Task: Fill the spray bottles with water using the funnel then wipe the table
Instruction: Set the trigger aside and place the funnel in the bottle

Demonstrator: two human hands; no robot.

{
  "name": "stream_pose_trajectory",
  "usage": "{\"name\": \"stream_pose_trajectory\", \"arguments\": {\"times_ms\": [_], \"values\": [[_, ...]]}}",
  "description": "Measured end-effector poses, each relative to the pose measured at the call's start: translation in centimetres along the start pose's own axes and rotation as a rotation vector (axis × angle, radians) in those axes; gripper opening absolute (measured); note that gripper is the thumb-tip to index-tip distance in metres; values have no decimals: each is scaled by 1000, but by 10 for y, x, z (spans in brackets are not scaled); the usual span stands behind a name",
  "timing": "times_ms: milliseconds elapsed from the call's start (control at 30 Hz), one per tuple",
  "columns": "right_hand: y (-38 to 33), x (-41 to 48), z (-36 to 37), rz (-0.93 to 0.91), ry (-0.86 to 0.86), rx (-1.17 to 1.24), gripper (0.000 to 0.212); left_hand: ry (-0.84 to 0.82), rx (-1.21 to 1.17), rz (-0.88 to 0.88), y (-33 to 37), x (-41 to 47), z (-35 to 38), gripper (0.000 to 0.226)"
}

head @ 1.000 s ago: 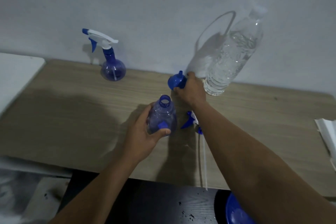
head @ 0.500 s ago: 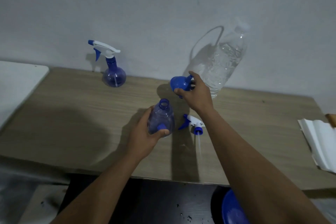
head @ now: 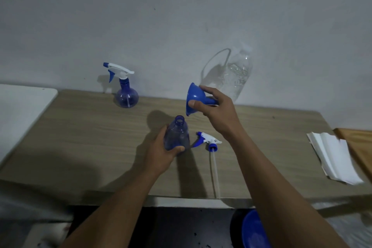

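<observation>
L grip clamped round uncapped spray bottle on worktop; R grip clamped on blue funnel, tipped sideways, off worktop, near bottle neck.

Bottom edge cuts blue object — base of water bottle partly hidden behind right hand — paper stack blurred.

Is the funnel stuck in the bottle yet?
No, the right hand holds the funnel in the air, apart from the open bottle that the left hand grips.
</observation>
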State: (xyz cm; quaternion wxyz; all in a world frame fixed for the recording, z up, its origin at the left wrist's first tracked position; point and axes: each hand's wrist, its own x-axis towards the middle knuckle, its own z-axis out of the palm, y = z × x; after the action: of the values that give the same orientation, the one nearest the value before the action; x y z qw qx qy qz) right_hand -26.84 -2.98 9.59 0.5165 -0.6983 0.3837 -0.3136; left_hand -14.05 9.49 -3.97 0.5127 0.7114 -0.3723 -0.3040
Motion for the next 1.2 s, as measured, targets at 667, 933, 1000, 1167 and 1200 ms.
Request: {"name": "stream_pose_trajectory", "arguments": {"times_ms": [667, 933, 1000, 1167, 1200], "values": [[-6, -26, 31, -49, -49, 116, 85, 23, -8, -73, 0, 0, 2, 80], [0, -19, 37, -51, -29, 156, 75, 9, -42, -76, 1, 0, 1, 81], [6, -19, 37, -50, -33, 157, 78, 1, -47, -81, -1, 0, 1, 83], [23, -25, 39, -22, -57, 125, 81, 14, -47, -79, -5, 2, 1, 83], [25, -26, 38, -28, -54, 114, 81, 11, -39, -77, -6, 2, 1, 84]]}}
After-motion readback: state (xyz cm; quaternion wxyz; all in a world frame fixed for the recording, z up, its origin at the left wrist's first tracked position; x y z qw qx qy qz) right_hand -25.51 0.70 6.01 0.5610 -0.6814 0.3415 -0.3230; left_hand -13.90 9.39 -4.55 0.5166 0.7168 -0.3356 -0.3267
